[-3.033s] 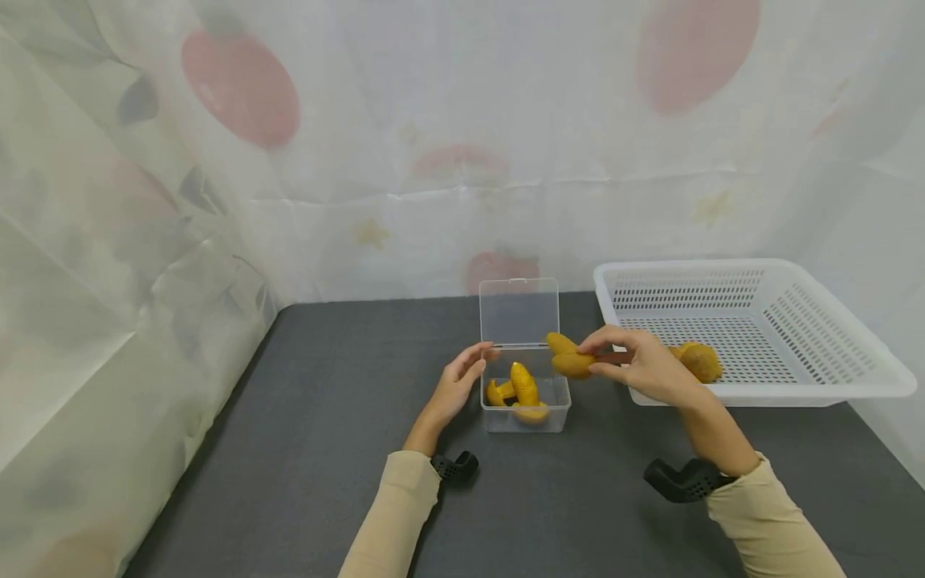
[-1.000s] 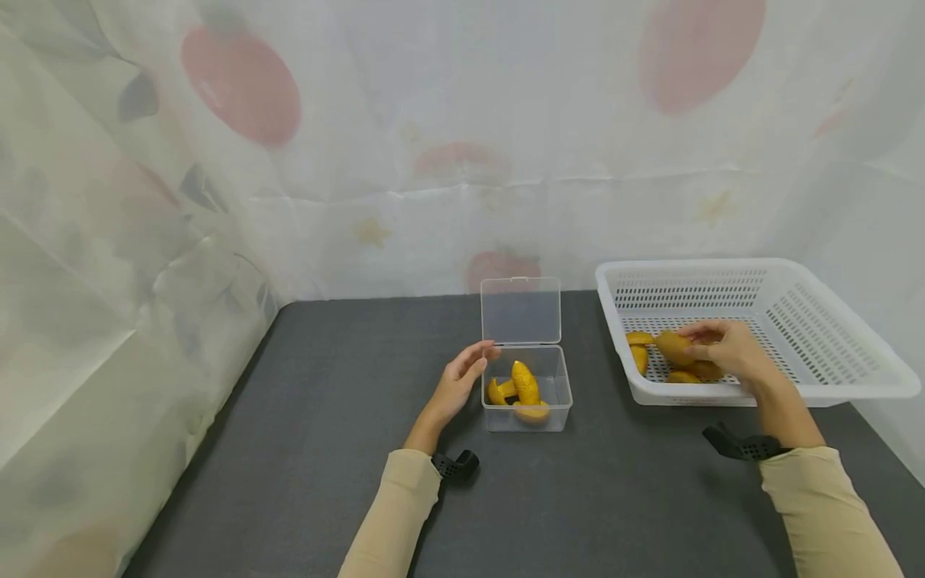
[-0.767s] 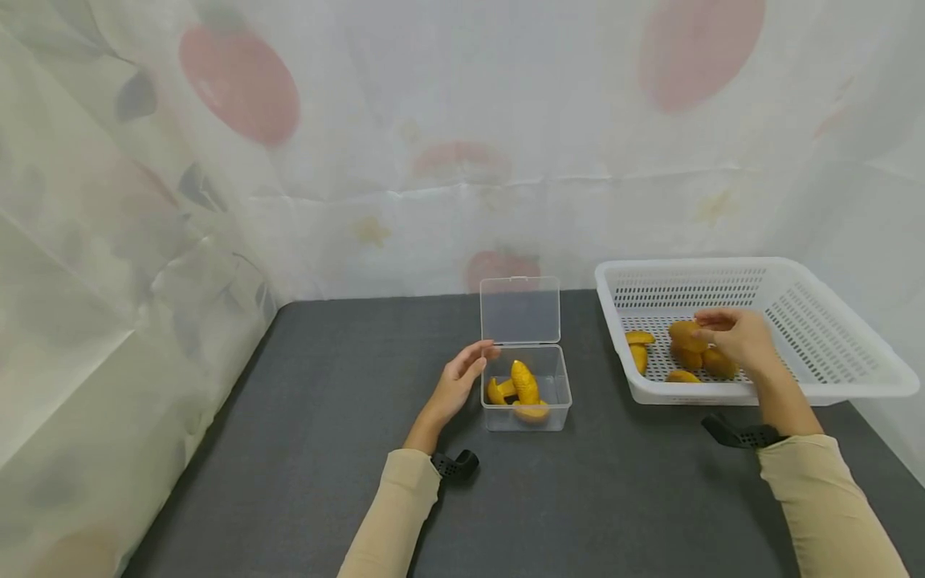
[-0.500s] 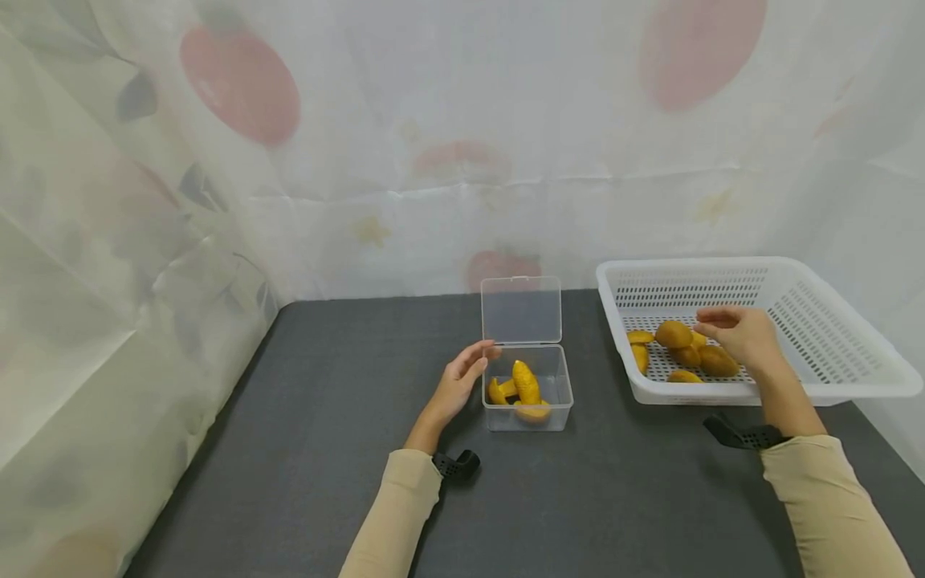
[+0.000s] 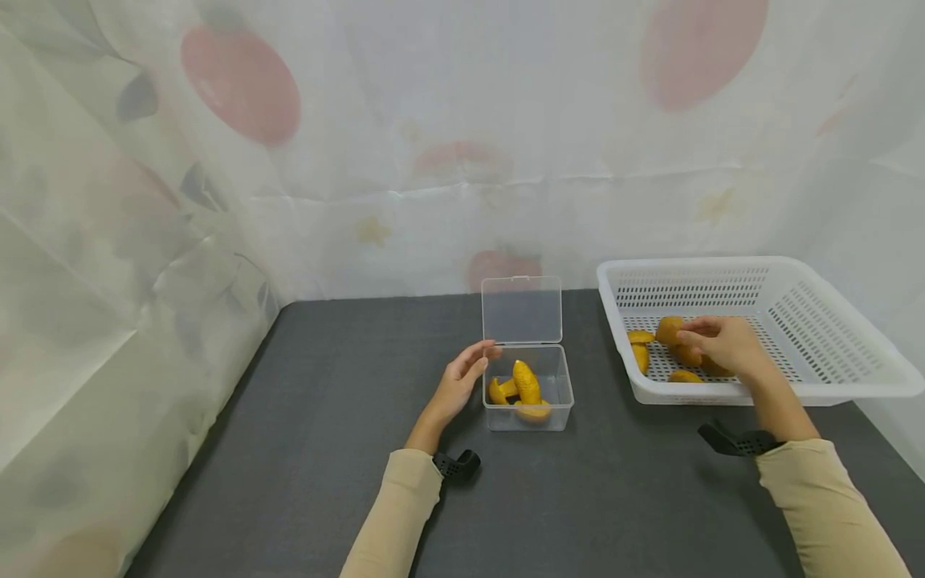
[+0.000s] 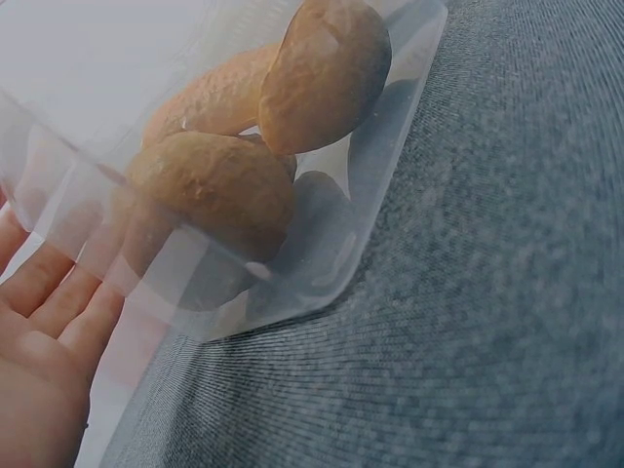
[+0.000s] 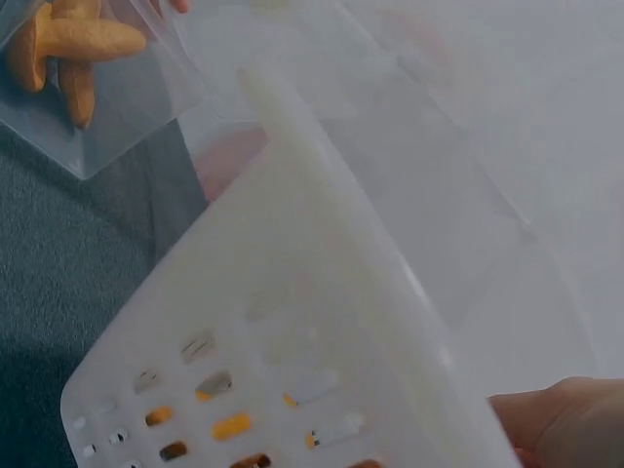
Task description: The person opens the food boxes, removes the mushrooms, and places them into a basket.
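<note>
Pinching mushroom [image 5: 666, 331]; touching box [image 5: 499, 420]

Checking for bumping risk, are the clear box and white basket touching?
Apart. The head view shows dark tabletop between the clear box and white basket.

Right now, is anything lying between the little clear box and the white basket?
Nothing lies there: in the head view, only a bare strip of dark tabletop separates the clear box from the white basket.
</note>
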The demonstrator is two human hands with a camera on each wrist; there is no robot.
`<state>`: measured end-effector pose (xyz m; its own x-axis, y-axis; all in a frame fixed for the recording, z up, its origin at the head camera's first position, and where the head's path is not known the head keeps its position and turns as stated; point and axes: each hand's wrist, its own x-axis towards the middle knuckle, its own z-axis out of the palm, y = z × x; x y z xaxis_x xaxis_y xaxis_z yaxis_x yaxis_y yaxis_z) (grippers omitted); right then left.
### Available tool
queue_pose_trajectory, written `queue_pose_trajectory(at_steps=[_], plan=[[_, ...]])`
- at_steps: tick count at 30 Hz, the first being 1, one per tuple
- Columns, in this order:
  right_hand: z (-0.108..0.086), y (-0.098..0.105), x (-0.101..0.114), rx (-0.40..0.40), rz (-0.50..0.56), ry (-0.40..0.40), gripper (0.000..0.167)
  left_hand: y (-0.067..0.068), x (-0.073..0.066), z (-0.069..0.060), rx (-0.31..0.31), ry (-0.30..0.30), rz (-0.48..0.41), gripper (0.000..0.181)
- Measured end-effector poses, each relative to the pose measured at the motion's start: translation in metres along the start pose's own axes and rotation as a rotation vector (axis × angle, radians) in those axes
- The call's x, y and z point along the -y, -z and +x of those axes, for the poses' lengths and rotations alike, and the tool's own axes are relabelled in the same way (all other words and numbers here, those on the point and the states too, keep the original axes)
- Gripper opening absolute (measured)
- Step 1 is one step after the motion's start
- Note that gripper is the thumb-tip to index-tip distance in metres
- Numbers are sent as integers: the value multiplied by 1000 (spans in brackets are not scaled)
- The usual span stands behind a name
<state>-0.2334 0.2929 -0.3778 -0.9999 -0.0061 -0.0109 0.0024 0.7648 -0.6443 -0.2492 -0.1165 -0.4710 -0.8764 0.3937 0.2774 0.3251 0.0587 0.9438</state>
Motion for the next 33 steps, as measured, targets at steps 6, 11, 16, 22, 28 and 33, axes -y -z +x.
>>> queue_pose_trajectory(at_steps=[6,11,16,22,28,33], plan=[[-3,-3,11,-50,-16,56,48,0,-1,-1,-4,3,-2,40],[-11,-5,28,-42,23,117,46,1,-1,-1,-4,-5,-4,40],[-17,-14,42,-62,55,205,38,1,1,0,-4,-10,2,40],[-25,-24,58,-51,152,305,29,1,2,1,-2,-11,9,40],[-30,-30,74,-44,176,330,25,1,1,0,-4,-6,12,40],[-31,-37,84,0,206,330,28,1,0,0,-3,16,20,40]])
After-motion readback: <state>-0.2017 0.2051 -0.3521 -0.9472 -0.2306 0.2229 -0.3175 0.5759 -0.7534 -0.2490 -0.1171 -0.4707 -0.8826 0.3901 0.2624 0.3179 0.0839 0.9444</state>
